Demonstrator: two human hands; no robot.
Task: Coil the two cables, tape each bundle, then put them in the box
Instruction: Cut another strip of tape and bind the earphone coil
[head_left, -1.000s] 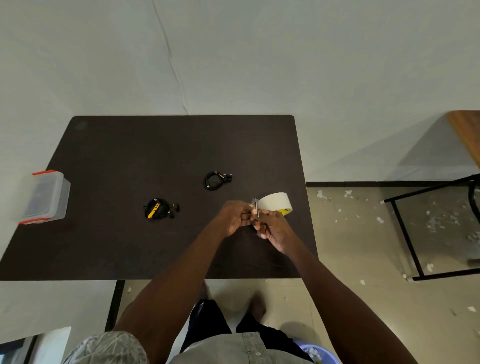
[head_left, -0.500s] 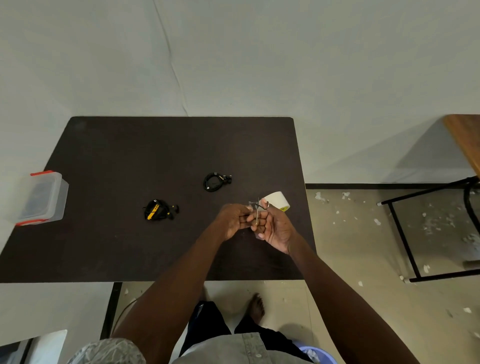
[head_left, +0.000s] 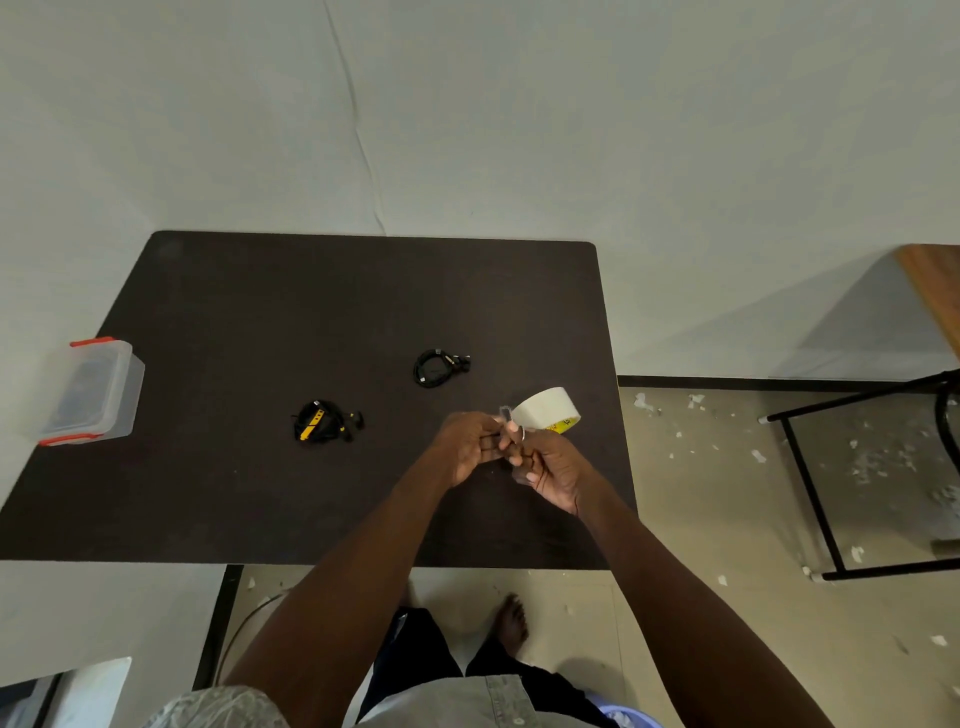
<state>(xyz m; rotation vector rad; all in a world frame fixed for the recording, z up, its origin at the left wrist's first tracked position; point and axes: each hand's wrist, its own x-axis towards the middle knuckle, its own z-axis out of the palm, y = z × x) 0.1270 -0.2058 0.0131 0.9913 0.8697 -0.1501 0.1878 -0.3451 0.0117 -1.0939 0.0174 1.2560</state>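
Note:
Two coiled cables lie on the dark table (head_left: 260, 322): an all-black coil (head_left: 439, 367) near the middle and a black coil with yellow parts (head_left: 323, 427) to its left. My left hand (head_left: 467, 447) and my right hand (head_left: 553, 467) meet just right of them, fingertips together. Between the fingers my left hand pinches a short clear tape strip (head_left: 505, 414). My right hand grips what looks like small metal scissors (head_left: 521, 435). The white tape roll (head_left: 548, 413) sits right behind my hands. A clear box with red latches (head_left: 88, 389) stands at the table's left edge.
The table's right edge runs just past my right hand, with littered floor beyond. A black metal frame (head_left: 810, 493) and a wooden tabletop (head_left: 935, 291) stand at the far right. My bare foot (head_left: 511, 623) shows under the table's near edge.
My hands stayed together near the tape roll, shifting slightly. The roll was partly hidden behind my right hand half a second ago and is now more exposed. The cables have not moved.

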